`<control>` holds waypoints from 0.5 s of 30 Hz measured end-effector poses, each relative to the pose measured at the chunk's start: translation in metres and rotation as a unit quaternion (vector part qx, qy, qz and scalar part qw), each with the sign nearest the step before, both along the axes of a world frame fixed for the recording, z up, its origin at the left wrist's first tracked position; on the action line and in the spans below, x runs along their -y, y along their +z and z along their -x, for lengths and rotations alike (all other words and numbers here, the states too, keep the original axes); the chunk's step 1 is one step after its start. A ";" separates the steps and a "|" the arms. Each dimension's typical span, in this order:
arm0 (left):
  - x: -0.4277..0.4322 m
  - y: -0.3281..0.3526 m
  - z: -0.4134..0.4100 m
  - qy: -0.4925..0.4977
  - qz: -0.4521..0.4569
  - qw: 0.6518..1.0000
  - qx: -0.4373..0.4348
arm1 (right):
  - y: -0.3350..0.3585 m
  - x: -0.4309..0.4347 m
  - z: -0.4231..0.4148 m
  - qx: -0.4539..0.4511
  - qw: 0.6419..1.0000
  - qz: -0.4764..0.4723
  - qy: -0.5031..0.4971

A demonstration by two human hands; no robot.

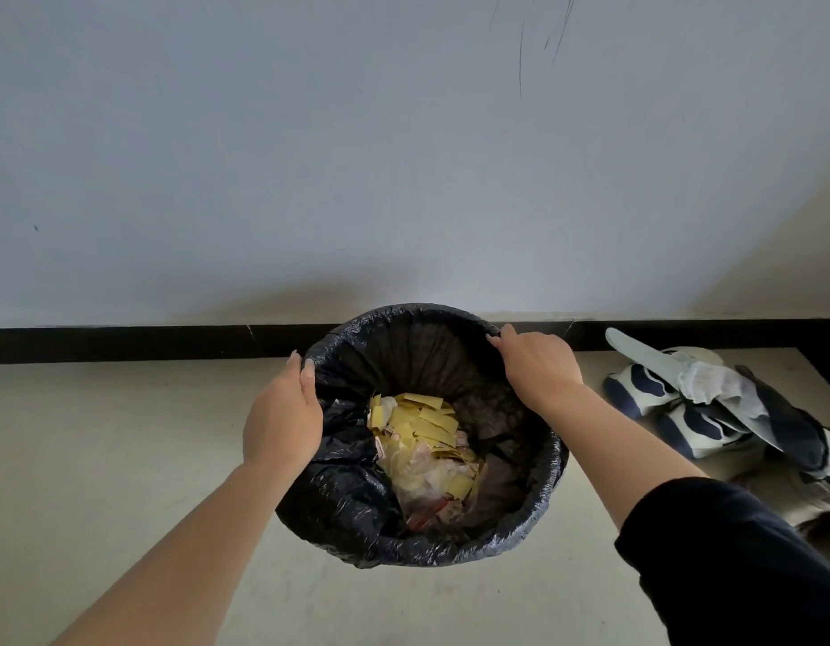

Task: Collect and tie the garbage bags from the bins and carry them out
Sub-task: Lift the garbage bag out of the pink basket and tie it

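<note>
A round bin stands on the floor against the wall, lined with a black garbage bag (357, 505) whose edge is folded over the rim. Yellow paper scraps and clear plastic wrap (427, 440) lie inside it. My left hand (282, 417) grips the bag's edge at the left rim, where the plastic is pulled loose and bunched inward. My right hand (538, 361) grips the bag's edge at the far right rim. The bin itself is hidden under the bag.
A pale wall (403, 156) with a black skirting board (124, 342) runs right behind the bin. To the right, on the beige floor (101, 459), lies a pile of white and navy shoes with a crumpled cloth (711, 403).
</note>
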State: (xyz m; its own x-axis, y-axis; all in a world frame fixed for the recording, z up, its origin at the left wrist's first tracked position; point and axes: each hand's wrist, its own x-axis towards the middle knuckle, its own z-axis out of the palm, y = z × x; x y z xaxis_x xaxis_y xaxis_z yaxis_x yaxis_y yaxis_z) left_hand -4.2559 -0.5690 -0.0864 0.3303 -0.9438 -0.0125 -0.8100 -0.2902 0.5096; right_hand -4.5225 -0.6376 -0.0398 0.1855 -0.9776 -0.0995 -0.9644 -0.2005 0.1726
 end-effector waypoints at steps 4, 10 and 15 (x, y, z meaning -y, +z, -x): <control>-0.004 0.004 0.003 -0.039 0.032 0.999 0.009 | 0.013 0.012 -0.010 -0.166 0.981 0.008 0.099; -0.008 0.003 0.007 -0.144 0.093 0.983 0.067 | 0.017 0.000 -0.042 -0.178 0.961 0.016 0.212; -0.012 0.004 0.018 -0.250 0.062 0.962 0.085 | 0.006 -0.011 -0.053 0.026 0.985 -0.072 0.151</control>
State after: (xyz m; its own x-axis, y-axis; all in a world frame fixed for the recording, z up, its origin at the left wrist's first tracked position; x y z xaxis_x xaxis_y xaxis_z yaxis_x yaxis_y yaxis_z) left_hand -4.2741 -0.5572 -0.0820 -0.1792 -0.9758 0.1252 -0.9068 0.2132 0.3636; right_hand -4.4696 -0.6262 -0.0336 0.4749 -0.8530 -0.2165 -0.8633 -0.4993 0.0733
